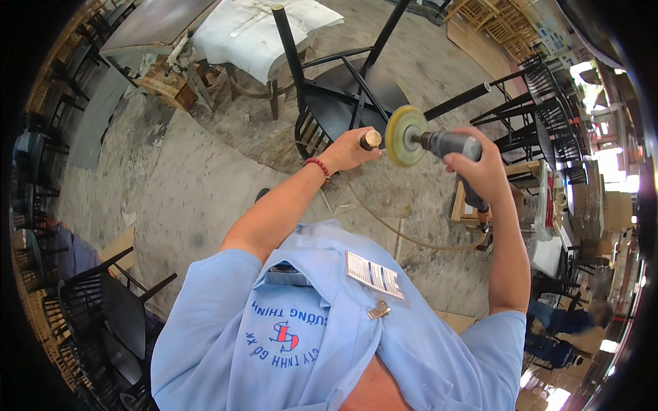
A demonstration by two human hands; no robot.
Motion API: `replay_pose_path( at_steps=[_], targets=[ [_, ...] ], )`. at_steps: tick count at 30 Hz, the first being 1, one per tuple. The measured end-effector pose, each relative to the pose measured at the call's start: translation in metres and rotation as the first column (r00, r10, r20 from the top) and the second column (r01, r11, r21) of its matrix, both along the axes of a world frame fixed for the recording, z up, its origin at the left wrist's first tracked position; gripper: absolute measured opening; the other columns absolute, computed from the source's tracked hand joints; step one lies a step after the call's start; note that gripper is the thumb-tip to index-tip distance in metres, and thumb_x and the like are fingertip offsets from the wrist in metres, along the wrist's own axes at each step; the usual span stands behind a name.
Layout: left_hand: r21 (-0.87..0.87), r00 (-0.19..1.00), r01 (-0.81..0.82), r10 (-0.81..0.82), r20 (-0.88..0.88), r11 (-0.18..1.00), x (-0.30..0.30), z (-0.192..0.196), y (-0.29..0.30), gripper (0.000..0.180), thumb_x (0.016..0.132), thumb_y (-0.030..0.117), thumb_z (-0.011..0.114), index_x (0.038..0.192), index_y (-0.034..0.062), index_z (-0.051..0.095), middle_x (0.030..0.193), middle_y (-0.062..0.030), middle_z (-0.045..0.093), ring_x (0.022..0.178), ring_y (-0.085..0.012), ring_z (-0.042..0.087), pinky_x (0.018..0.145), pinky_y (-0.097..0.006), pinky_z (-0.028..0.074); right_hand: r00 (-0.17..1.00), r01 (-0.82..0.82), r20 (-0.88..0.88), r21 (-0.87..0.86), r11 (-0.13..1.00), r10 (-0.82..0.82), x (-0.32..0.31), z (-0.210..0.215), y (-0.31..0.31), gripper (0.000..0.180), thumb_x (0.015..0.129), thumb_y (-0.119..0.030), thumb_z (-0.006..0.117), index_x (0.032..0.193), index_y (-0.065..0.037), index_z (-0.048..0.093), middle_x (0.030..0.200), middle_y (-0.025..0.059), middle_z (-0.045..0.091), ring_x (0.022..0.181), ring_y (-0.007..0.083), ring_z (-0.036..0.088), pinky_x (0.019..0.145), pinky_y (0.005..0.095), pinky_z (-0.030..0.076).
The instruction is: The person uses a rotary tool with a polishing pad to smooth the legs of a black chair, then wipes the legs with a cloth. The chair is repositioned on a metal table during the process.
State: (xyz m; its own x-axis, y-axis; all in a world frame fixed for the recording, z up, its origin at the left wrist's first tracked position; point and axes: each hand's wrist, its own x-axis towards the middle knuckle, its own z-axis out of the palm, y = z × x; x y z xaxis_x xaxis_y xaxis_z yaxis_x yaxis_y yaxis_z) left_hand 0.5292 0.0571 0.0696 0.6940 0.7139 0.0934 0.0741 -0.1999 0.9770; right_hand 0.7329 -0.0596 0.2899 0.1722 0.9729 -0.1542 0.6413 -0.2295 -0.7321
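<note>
A black wooden chair [326, 103] is upside down ahead of me, its legs pointing up toward me. My left hand [346, 152] is wrapped round one chair leg just below its bare wood tip [372, 140]. In my right hand [485, 166] is a grey pistol-shaped air sander [452, 144], its handle pointing down. The sander's round yellow disc [406, 135] stands edge-on beside the leg tip; whether they touch I cannot tell. Another leg [457, 101] of the chair reaches out behind the sander.
An air hose [411, 237] curves from below the sander's handle across the concrete floor. White sheeting [240, 34] covers a stand at the far left, by a table [154, 24]. More black chairs stand at right and lower left [103, 315]. Two people [562, 329] are at lower right.
</note>
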Motion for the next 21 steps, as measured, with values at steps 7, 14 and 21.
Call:
replay_pose_path(
  at_steps=[7, 14, 21],
  targets=[
    [-0.025, 0.991, -0.053, 0.056, 0.124, 0.998, 0.005, -0.008, -0.006, 0.020, 0.087, 0.011, 0.076, 0.102, 0.0082, 0.064, 0.096, -0.0013, 0.067, 0.092, -0.0109, 0.059, 0.088, -0.033, 0.050, 0.983, -0.119, 0.138, 0.002, 0.993, 0.117, -0.011, -0.006, 0.016, 0.051, 0.072, -0.024, 0.078, 0.116, -0.003, 0.064, 0.095, 0.0113, 0.069, 0.084, 0.0184, 0.065, 0.080, 0.0329, 0.052],
    [0.003, 0.997, -0.041, 0.040, 0.071, 0.999, -0.002, -0.009, -0.003, 0.026, 0.085, 0.020, 0.077, 0.097, 0.0053, 0.059, 0.089, -0.0083, 0.064, 0.084, -0.0231, 0.060, 0.080, -0.034, 0.048, 0.959, -0.142, 0.259, 0.099, 0.985, 0.112, -0.013, 0.013, 0.002, 0.052, 0.073, -0.024, 0.078, 0.118, -0.004, 0.063, 0.094, 0.0136, 0.070, 0.084, 0.0214, 0.067, 0.080, 0.0341, 0.053],
    [0.055, 0.961, -0.100, 0.082, 0.263, 0.993, 0.003, -0.004, -0.011, 0.025, 0.085, 0.019, 0.077, 0.099, 0.0057, 0.060, 0.091, -0.0084, 0.064, 0.084, -0.0211, 0.058, 0.081, -0.034, 0.048, 0.928, -0.235, 0.290, -0.035, 0.971, 0.235, -0.045, 0.008, -0.004, 0.053, 0.072, -0.026, 0.077, 0.119, -0.005, 0.063, 0.091, 0.0186, 0.072, 0.083, 0.0300, 0.071, 0.080, 0.0365, 0.054]
  ],
)
